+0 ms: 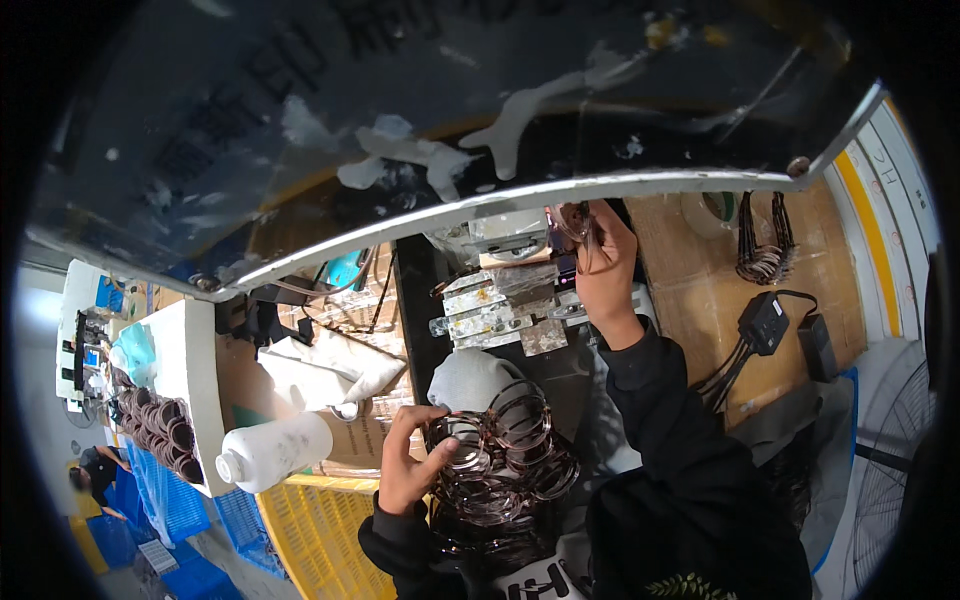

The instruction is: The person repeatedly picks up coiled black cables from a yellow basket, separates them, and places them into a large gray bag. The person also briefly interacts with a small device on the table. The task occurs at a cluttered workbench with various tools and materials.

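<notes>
My left hand [408, 468] is closed around the edge of a bunch of dark, shiny eyeglass frames [520, 425], stacked lens over lens near my lap. Up at the machine, my right hand [608, 265] pinches a single eyeglass frame [572, 222] with a brownish, see-through rim. That frame sits beside the stained metal fixture [490, 312], just under the lower edge of the dark panel; part of it is hidden by my fingers. A rounded grey thing [468, 378] lies between the fixture and the bunch.
A dark glossy panel [420, 120] with a metal edge hangs above. White bottle [285, 447] and yellow crate [320, 530] are left. More eyeglass frames [765, 262] and a black power box [763, 323] lie on cardboard at right, near a fan [890, 500]. Another person [100, 470] is far left.
</notes>
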`<action>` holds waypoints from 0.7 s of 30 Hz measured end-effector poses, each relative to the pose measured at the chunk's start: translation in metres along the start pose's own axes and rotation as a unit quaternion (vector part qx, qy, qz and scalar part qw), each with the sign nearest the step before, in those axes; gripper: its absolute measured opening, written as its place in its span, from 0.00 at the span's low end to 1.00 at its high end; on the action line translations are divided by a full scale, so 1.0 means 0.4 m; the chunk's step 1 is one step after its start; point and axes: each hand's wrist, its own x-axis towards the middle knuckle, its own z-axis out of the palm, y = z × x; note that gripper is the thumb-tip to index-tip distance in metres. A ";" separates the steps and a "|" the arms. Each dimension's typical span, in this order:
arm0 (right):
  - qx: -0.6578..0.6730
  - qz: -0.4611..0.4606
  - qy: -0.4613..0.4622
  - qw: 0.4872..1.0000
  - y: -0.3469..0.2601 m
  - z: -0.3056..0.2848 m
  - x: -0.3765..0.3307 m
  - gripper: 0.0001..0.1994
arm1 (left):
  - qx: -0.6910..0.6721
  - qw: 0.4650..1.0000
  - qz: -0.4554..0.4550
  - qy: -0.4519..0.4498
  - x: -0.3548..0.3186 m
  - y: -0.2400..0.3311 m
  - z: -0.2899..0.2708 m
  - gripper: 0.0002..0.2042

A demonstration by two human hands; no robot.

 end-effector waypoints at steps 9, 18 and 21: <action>0.065 -0.024 -0.010 0.998 -0.082 -0.013 -0.034 0.09 | 0.040 0.999 0.012 -0.009 -0.013 0.034 -0.006 0.17; 0.131 -0.115 -0.028 0.984 -0.213 -0.016 -0.087 0.06 | 0.138 0.966 0.214 0.042 -0.017 0.222 -0.027 0.21; -0.046 -0.190 -0.118 0.974 -0.249 0.008 -0.129 0.10 | -0.078 0.960 0.259 0.077 -0.025 0.264 0.014 0.34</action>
